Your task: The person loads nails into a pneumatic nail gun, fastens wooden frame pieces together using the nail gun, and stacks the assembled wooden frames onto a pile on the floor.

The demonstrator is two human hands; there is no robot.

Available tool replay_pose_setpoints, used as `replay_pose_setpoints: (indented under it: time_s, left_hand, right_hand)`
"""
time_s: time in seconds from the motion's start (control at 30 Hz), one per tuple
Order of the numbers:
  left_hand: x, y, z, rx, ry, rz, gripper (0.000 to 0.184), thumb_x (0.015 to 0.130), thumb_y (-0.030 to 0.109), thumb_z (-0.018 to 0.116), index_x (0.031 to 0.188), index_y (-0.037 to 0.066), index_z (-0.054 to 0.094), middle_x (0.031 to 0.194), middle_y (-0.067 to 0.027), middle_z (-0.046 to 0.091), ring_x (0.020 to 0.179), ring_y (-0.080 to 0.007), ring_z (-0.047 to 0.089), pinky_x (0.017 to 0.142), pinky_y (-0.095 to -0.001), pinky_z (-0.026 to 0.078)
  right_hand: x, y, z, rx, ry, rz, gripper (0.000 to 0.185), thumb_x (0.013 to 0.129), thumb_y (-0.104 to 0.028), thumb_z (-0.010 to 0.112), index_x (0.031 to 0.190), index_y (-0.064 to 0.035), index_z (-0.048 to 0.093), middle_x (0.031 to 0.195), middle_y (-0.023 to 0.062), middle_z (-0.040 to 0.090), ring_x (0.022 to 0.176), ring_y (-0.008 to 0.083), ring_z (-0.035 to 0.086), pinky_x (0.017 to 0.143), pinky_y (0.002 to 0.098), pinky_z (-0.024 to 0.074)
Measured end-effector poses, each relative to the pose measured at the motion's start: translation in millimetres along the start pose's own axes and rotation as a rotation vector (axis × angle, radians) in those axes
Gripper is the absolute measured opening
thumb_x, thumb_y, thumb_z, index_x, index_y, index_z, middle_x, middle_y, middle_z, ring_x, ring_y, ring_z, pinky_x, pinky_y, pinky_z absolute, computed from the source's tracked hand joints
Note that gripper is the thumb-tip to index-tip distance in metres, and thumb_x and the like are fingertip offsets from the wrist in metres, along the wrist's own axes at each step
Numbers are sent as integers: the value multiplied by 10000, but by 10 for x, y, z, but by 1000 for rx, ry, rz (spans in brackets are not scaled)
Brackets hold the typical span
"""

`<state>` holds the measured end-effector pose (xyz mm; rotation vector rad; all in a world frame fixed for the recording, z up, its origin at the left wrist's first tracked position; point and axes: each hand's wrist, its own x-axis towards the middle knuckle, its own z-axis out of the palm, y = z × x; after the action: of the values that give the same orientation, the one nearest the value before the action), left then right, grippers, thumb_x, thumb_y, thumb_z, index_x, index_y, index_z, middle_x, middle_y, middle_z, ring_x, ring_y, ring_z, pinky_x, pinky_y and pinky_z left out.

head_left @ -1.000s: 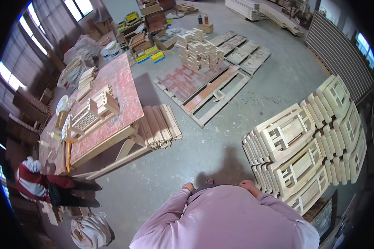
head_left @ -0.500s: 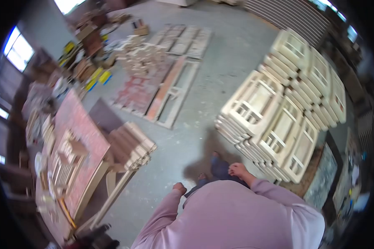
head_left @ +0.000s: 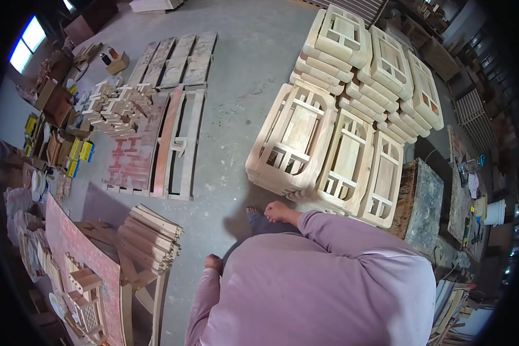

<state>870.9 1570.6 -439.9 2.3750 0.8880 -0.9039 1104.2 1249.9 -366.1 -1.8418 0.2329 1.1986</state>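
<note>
My left hand [head_left: 214, 263] hangs low beside my body over the grey floor, its fingers curled; whether anything is inside is too small to tell. Held in front of my waist, my right hand [head_left: 277, 211] is closed, fingers bent, just left of the nearest stack of wooden frames [head_left: 294, 136]. It appears apart from the wood. These pale frames have rounded corners and crossbars, and lie piled in several stacks. One of my feet [head_left: 251, 211] shows beneath my right hand.
A red-stained table [head_left: 90, 252] at lower left bears a small wooden piece with lattice. Beside it lie stacked slats [head_left: 149, 237]. A pallet [head_left: 134, 160] at upper left holds piled wooden parts [head_left: 117, 108]. A stained panel [head_left: 424, 202] stands right of the frames.
The view has turned right, so the frame stacks moved toward the middle and the table toward the lower left. My right hand has come up before my waist. The other person is out of view.
</note>
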Motion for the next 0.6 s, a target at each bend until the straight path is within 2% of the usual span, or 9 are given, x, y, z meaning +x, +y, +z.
replay_pose_setpoints:
  time_s: [0.13,0.23,0.3,0.37,0.47,0.6]
  left_hand:
    - [367,95,-209,-69,114,-11,228,771,253,657,838,62,762,892,-159,741,864,-351,708,788,-414,562]
    - [518,232,-482,-112,103,-17,246,769,277,657,851,78,776,906,-154,744,874,-350,707,786,-419,562]
    - [742,267,-544,-43,89,39,263,765,295,656,868,91,787,931,-145,748,881,-353,706,782,-419,562]
    - [873,363,-667,-34,64,51,283,761,304,651,876,84,786,929,-150,745,884,-361,704,779,-417,564]
    - [1725,46,-324,-5,52,111,283,760,287,637,867,67,781,925,-166,741,870,-379,698,768,-422,562]
    - [1494,506,-1086,13,15,201,285,766,261,607,851,42,770,913,-192,733,850,-401,684,765,-441,546]
  right_hand:
    - [136,177,-232,73,93,-1,215,830,-197,593,847,-12,700,726,85,669,545,185,608,482,287,470]
    - [177,450,-434,141,145,38,210,834,-192,572,816,-20,691,724,86,672,527,186,594,475,280,462]
    - [172,645,-536,270,182,87,162,808,-201,627,785,-55,695,721,95,682,565,238,615,515,329,484]
    - [342,1095,-629,386,205,106,170,856,-136,586,891,6,673,771,139,668,601,228,618,527,297,495]
    - [143,1161,-603,297,315,185,184,855,-149,587,914,-5,684,774,138,671,620,229,620,539,317,495]
    - [-12,1219,-362,384,300,110,188,862,-160,590,925,-8,681,786,134,669,625,228,618,543,314,495]
